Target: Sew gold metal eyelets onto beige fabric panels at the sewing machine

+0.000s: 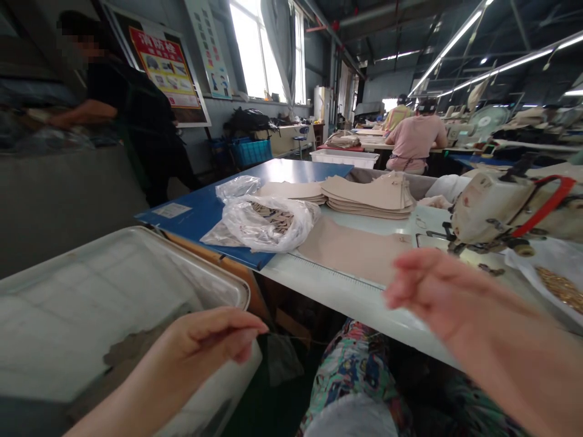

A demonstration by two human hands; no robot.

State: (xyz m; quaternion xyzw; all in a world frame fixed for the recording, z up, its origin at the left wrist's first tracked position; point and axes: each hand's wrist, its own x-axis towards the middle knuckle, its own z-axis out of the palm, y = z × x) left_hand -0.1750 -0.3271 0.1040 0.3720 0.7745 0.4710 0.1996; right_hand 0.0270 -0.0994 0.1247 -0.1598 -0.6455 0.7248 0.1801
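My left hand (218, 340) is closed in a pinch over the edge of the white bin at the left. From its fingertips a thin thread (296, 337) runs rightward below the table edge. My right hand (423, 282), blurred, hovers at the front of the sewing table with its fingers drawn together; what they hold, if anything, is hidden. Just behind it, a flat beige panel (350, 249) lies on the table. Farther back sits a stack of beige panels (368, 200). The sewing machine (492, 206) stands to the right of the panel.
A plastic bag (291, 237) of small pieces rests on the blue board (191, 224). The white bin (136, 243) holds dark beige pieces. Gold-coloured bits (560, 288) lie in a bag at right. One person (132, 109) stands at left; another (416, 139) sits ahead.
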